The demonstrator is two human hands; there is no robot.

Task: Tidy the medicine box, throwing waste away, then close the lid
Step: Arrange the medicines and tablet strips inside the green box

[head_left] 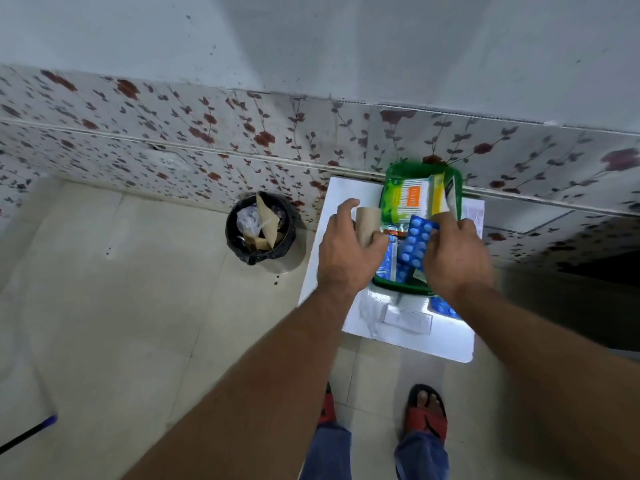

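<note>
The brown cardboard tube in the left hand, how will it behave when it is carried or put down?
The cardboard tube looks hollow and thin-walled, so it is probably very light. The left hand wraps around it, so a hard squeeze would likely dent it. Being round, it may roll if laid on its side on the white table.

Both forearms are seen bare, with no sleeves, watch or rings visible on the left hand (pixel 349 251) or the right hand (pixel 453 258). At the bottom of the frame, blue jeans (pixel 420 455) and red-and-black sandals (pixel 426 415) are worn.
</note>
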